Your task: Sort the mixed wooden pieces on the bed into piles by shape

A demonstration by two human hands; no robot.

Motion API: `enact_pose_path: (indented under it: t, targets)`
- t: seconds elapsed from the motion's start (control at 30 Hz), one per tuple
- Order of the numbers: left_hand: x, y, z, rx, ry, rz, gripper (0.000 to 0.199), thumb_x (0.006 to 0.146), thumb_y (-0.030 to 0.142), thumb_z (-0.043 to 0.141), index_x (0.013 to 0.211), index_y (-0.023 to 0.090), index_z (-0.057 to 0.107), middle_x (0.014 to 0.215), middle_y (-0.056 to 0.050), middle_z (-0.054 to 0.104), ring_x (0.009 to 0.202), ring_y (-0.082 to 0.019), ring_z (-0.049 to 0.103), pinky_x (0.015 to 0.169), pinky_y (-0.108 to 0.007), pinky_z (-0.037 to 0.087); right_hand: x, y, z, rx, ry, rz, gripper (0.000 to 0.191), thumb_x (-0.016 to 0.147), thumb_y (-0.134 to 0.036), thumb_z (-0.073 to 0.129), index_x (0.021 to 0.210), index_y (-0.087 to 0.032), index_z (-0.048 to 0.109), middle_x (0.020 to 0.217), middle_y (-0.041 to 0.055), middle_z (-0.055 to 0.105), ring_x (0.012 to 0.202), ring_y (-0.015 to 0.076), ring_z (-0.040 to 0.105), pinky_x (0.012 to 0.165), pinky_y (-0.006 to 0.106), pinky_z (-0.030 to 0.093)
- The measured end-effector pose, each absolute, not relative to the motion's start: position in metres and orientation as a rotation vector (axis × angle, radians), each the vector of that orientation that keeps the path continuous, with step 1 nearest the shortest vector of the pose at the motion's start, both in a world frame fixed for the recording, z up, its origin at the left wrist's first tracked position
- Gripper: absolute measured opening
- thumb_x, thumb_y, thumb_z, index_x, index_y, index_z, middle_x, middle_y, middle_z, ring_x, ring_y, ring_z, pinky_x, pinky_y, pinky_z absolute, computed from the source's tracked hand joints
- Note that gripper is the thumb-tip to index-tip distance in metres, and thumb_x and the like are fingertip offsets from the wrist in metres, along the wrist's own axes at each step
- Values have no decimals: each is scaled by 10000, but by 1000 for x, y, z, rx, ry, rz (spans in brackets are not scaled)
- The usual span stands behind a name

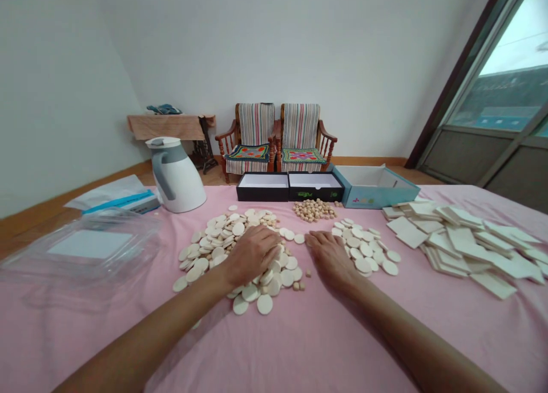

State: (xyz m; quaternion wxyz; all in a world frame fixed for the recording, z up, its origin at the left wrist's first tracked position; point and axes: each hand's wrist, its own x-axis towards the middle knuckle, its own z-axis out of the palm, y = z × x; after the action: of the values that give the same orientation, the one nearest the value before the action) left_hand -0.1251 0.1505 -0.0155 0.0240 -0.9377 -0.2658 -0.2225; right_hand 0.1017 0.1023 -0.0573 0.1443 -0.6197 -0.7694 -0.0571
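My left hand is over the large heap of pale wooden discs, its fingers bent downward and closed. The fingertips are hidden, so I cannot see what they hold. To its right, my right hand lies low on the pink cloth with its fingers stretched out. One loose wooden disc is by its fingertips. A smaller pile of wooden discs sits just right of that hand. Between the hands are a few small wooden cubes; more small wooden pieces are heaped farther back.
Pale square wooden tiles are heaped at the right. Behind stand two black boxes and a light-blue box. On the left are a white jug, a clear plastic package and a blue-and-white packet.
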Motion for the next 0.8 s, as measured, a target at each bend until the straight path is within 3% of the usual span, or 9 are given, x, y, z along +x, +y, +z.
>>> enact_pose_path:
  t: [0.2, 0.3, 0.43, 0.53, 0.8]
  targets:
    - [-83, 189, -7, -2925, -928, -316, 182, 836, 194, 620, 1010, 164, 666, 1032, -96, 685, 1021, -236, 588, 909, -358, 433, 110, 108, -58, -1822, -2192, -213, 250, 915, -143, 425, 1023, -207, 642, 1017, 77, 649, 955, 220, 521, 818, 352, 302]
    - [-70, 204, -10, -2932, -961, -196, 141, 755, 183, 689, 895, 170, 690, 924, -95, 705, 946, -254, 622, 831, -340, 457, 124, 104, -50, -1896, -2065, -331, 229, 873, -168, 488, 1043, -179, 641, 1031, 101, 635, 959, 241, 516, 803, 357, 312]
    - [-63, 211, -14, -2946, -984, -68, 58, 709, 192, 705, 766, 190, 691, 761, -67, 702, 820, -246, 652, 718, -302, 463, 144, 101, -45, -1991, -1849, -514, 341, 837, -181, 516, 1167, -153, 599, 1137, 132, 614, 1004, 283, 503, 800, 388, 328]
    - [-62, 213, -20, -2945, -996, -48, 70, 719, 198, 681, 788, 194, 694, 803, -73, 708, 831, -244, 656, 718, -300, 462, 148, 101, -49, -1936, -1818, -539, 355, 845, -209, 515, 1191, -167, 584, 1225, 125, 587, 1036, 287, 500, 823, 406, 342]
    - [-54, 218, -19, -2983, -947, -165, 165, 755, 182, 613, 907, 157, 672, 957, -106, 695, 967, -251, 627, 841, -315, 455, 153, 103, -52, -1801, -1760, -448, 248, 874, -230, 488, 1066, -164, 630, 1185, 117, 603, 1050, 265, 518, 848, 406, 375]
